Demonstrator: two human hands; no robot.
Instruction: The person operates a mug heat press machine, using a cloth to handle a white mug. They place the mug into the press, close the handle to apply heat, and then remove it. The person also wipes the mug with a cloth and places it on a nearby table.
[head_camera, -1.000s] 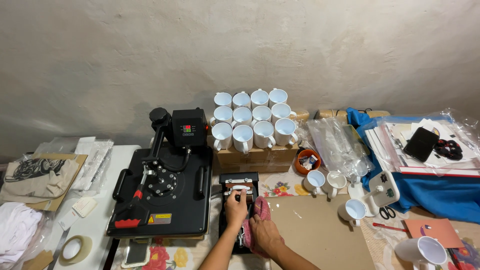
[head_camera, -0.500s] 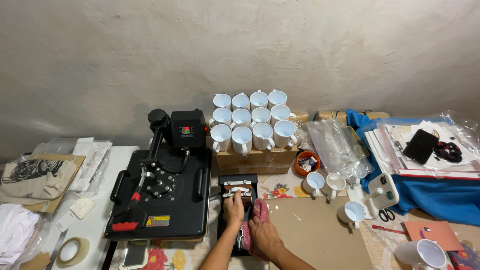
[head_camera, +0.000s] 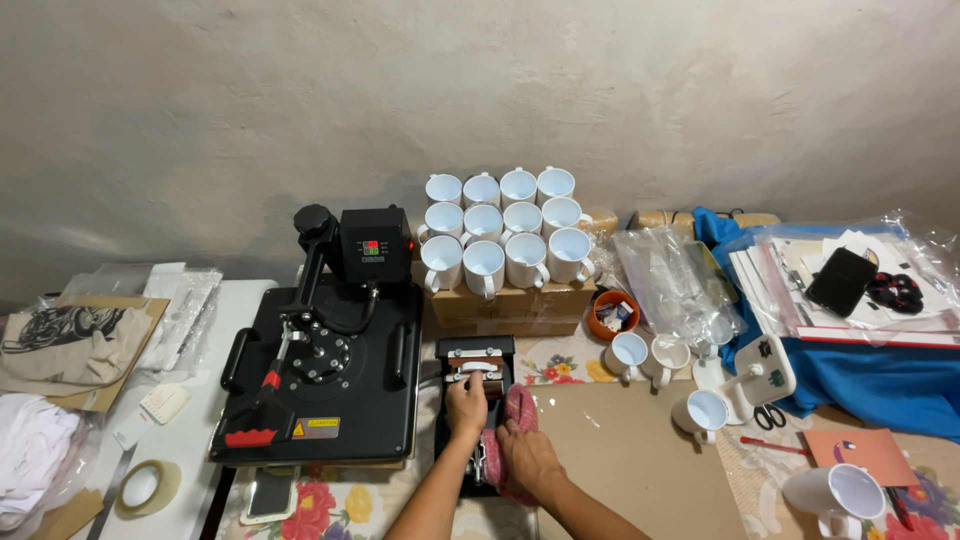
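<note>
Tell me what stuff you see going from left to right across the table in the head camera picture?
Roll of clear tape → big black flat heat press → small black mug press under the left hand → small orange bowl → white scissors → white mug lying on its side.

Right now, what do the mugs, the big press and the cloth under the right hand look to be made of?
Mugs: apparently glazed ceramic, white and glossy with light sheen on the rims.
Press: seemingly painted metal, matte black with a flat rigid plate and bolts.
Cloth: soft fabric, maybe terry, pink and nubby; it bunches under the right hand.
</note>
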